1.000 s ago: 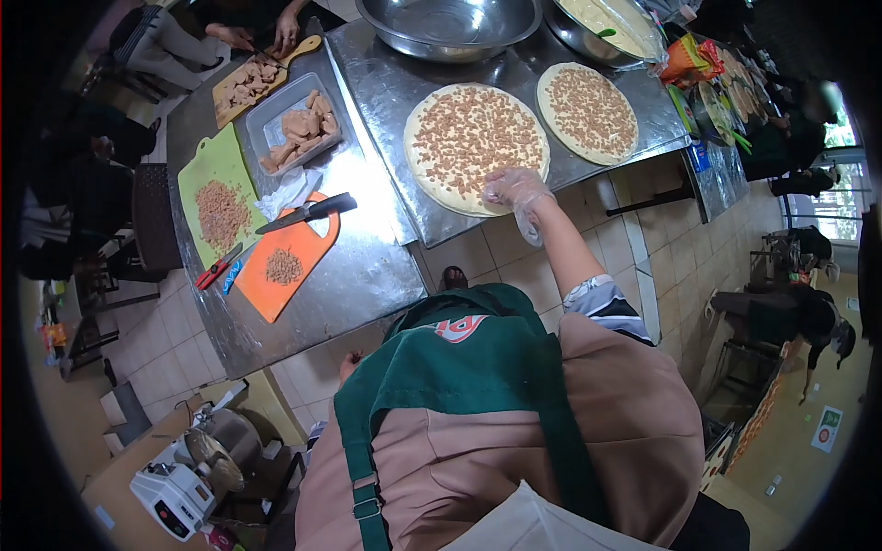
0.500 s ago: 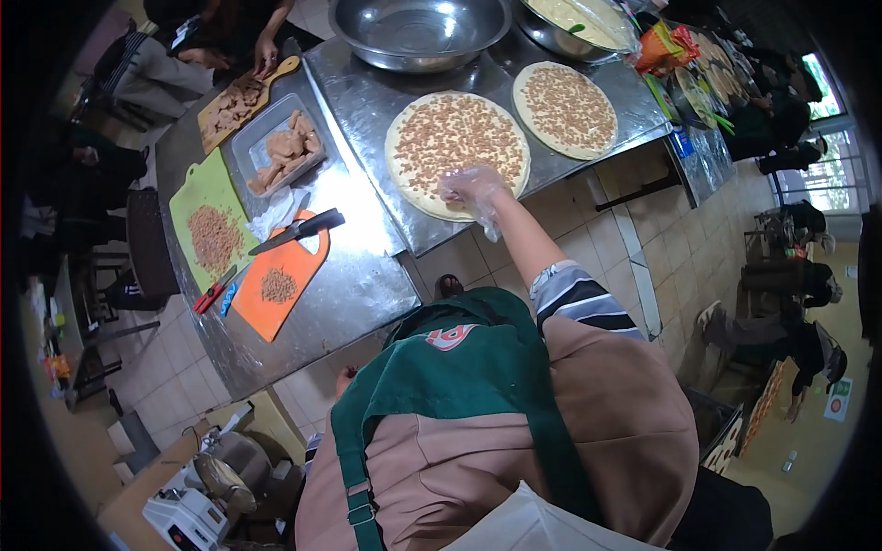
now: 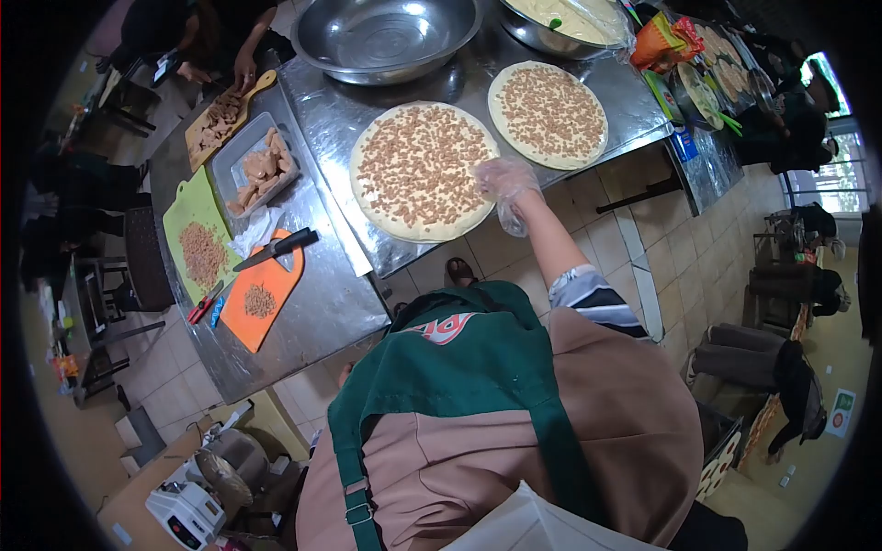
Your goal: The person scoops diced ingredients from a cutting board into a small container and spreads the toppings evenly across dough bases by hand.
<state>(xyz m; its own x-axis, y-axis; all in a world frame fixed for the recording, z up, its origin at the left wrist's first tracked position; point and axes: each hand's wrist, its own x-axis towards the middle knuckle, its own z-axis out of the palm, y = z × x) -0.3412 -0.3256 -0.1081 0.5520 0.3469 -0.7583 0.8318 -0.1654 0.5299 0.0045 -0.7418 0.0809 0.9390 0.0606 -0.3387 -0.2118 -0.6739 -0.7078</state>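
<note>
My right hand [image 3: 508,182], in a clear plastic glove, is at the right edge of a round flat dough [image 3: 423,224] strewn with brown crumbled topping. Its fingers are curled together over the rim; what they hold, if anything, is hidden. A second round dough [image 3: 548,115] with the same topping lies just behind and to the right. Only a sliver of my left hand [image 3: 345,374] shows beside the green apron, its fingers out of sight.
A big steel bowl [image 3: 386,41] and a bowl of pale cream [image 3: 570,28] stand behind the doughs. Left are a tub of brown pieces [image 3: 262,170], a green board [image 3: 197,220], an orange board [image 3: 262,303] and a black-handled knife [image 3: 292,241]. A co-worker's hands [image 3: 241,73] are at a wooden board.
My right hand has moved from the near part of the left dough to its right edge. The view has shifted, so most table items appear further left.
</note>
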